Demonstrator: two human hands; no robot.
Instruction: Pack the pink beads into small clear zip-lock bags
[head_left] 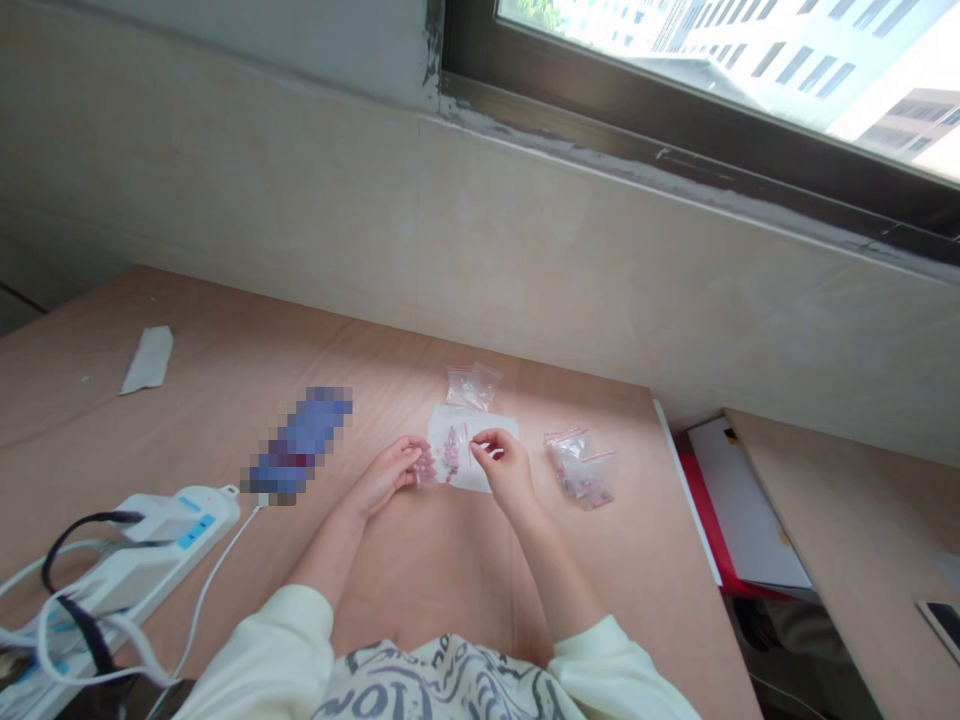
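Observation:
My left hand (391, 472) rests at the left edge of a white sheet of paper (484, 475), its fingers closed on a cluster of small pink pieces (424, 465). Over the paper, my right hand (504, 465) pinches the red-lined edge of what looks like a small clear zip bag (466, 445). Small pinkish-red pieces (451, 452) show between the hands; whether they are inside that bag or on the paper, I cannot tell. Just behind the paper lie clear zip bags (474, 385). Filled zip bags (581, 470) with dark reddish contents sit to the right.
A blurred-out phone (304, 440) on a white cable lies to the left. Nearer stands a white power strip (202, 510) with plugs and tangled cords. A paper scrap (148, 358) is far left. Past the table's right edge are a red folder (709, 520) and another tabletop (847, 520).

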